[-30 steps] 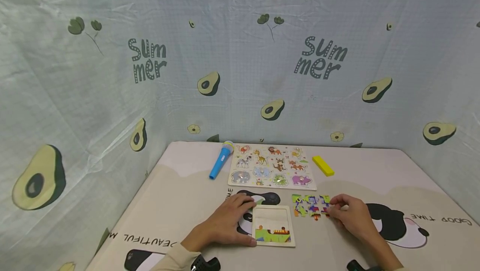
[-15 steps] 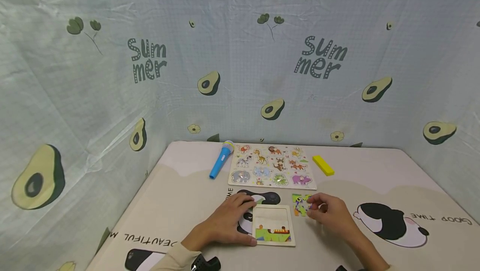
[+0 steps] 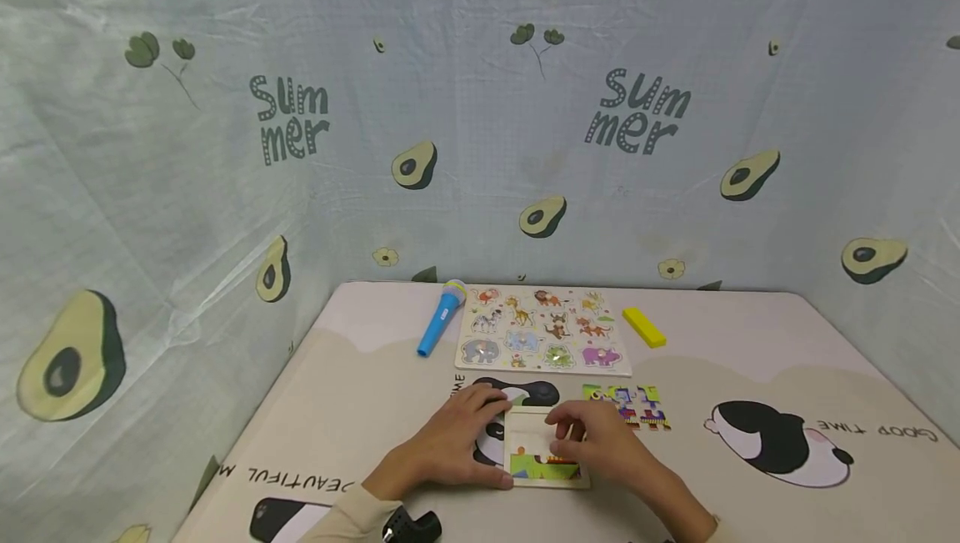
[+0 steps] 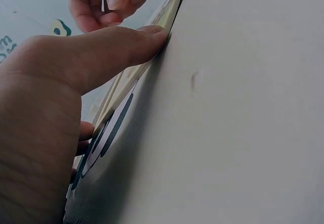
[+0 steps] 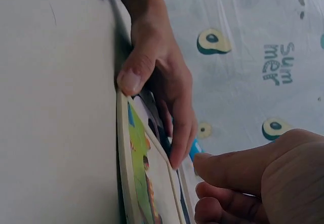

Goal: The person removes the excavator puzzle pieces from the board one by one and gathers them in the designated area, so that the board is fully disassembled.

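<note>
My left hand (image 3: 453, 439) rests along the left side of a small wooden puzzle tray (image 3: 528, 429). Its thumb (image 4: 149, 39) presses the near corner, and its fingers reach the far-left corner. Green and orange picture pieces (image 3: 532, 468) fill the near part of the tray; bare wood shows behind them. Over the tray's right half hovers my right hand (image 3: 600, 443), thumb and fingers loosely curled, with no piece showing between the fingertips (image 5: 204, 158). Just right of the tray lie several colourful jigsaw pieces (image 3: 645, 403) in a cluster, partly hidden by the right hand.
Behind the tray lies a larger board with animal pictures (image 3: 542, 330). A blue toy microphone (image 3: 441, 322) is at its left, a yellow block (image 3: 644, 327) at its right. A printed curtain (image 3: 465, 109) closes off the back and sides of the table.
My right hand has moved left, from the right end of the jigsaw cluster, across it, to above the tray. The cluster's right part is uncovered again. My left hand stays on the tray.
</note>
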Available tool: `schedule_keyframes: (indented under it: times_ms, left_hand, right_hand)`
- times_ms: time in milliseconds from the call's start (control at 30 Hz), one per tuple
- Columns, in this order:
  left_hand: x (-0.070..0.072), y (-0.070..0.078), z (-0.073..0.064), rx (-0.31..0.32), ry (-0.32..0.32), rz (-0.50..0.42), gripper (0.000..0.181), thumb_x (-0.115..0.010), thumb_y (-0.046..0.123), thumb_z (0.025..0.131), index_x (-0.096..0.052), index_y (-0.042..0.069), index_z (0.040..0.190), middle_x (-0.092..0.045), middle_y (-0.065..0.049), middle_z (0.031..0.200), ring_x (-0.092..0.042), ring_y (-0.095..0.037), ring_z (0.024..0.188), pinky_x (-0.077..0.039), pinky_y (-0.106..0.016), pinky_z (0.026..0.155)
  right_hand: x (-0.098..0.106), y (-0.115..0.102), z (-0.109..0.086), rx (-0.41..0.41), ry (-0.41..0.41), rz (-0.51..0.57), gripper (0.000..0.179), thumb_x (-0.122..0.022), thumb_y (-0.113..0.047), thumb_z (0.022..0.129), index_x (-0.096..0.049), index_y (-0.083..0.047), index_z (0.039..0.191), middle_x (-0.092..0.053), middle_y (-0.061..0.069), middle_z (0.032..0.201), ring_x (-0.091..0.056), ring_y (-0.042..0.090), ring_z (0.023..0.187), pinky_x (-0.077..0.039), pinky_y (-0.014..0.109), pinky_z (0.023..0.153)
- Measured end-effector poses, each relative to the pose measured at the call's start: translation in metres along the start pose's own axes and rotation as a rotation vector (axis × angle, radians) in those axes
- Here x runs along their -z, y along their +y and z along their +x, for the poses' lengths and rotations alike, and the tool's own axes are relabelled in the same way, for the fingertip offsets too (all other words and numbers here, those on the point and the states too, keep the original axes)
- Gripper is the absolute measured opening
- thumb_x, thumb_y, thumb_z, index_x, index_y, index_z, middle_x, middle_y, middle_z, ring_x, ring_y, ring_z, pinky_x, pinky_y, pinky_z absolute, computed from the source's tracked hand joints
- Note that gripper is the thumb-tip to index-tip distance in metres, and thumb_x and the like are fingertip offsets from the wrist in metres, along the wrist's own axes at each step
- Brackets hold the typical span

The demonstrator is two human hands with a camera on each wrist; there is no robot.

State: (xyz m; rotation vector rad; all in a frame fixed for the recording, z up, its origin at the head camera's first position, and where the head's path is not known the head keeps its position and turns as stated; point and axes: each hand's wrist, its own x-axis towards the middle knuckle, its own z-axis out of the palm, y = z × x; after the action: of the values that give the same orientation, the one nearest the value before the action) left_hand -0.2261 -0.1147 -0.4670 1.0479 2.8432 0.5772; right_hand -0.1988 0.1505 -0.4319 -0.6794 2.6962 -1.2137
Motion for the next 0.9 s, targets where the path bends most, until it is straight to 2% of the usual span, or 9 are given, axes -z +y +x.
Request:
schedule_keyframes:
  times_ms: [233, 400, 700, 900]
  left_hand:
    - [-0.004, -0.002, 0.001, -0.014, 0.000, 0.006, 0.099, -0.060, 0.084, 0.074, -0.049, 0.022, 0.151, -0.044, 0.004, 0.151, -0.035, -0.022, 0.144, -0.030, -0.052, 0.120]
    - [-0.006, -0.002, 0.000, -0.010, 0.003, 0.005, 0.099, -0.061, 0.084, 0.074, -0.049, 0.022, 0.150, -0.045, 0.005, 0.151, -0.035, -0.022, 0.145, -0.030, -0.053, 0.120]
    - [-0.003, -0.001, 0.000, -0.009, 0.008, 0.008, 0.098, -0.062, 0.082, 0.074, -0.050, 0.022, 0.150, -0.045, 0.004, 0.151, -0.036, -0.022, 0.145, -0.030, -0.053, 0.120]
    - [-0.003, -0.003, 0.001, -0.010, 0.017, 0.011, 0.098, -0.062, 0.083, 0.074, -0.049, 0.022, 0.150, -0.045, 0.004, 0.150, -0.035, -0.022, 0.145, -0.030, -0.053, 0.121]
  right_hand:
    - [-0.020, -0.007, 0.006, 0.060, -0.095, 0.006, 0.024, -0.080, -0.013, 0.085, -0.073, -0.004, 0.106, -0.061, -0.007, 0.079, -0.053, 0.005, 0.066, -0.046, 0.022, 0.059]
    - [-0.031, -0.008, 0.007, 0.044, -0.155, 0.007, 0.026, -0.083, -0.016, 0.081, -0.073, -0.005, 0.103, -0.059, -0.008, 0.075, -0.051, 0.004, 0.066, -0.043, 0.023, 0.059]
    - [-0.038, -0.011, 0.007, -0.024, -0.125, -0.018, 0.024, -0.084, -0.012, 0.079, -0.069, -0.011, 0.097, -0.056, -0.008, 0.071, -0.048, 0.006, 0.062, -0.038, 0.022, 0.055]
    - [-0.041, -0.009, 0.008, -0.033, -0.095, -0.044, 0.030, -0.084, -0.014, 0.079, -0.062, -0.016, 0.100, -0.053, -0.008, 0.075, -0.046, 0.006, 0.065, -0.036, 0.024, 0.058]
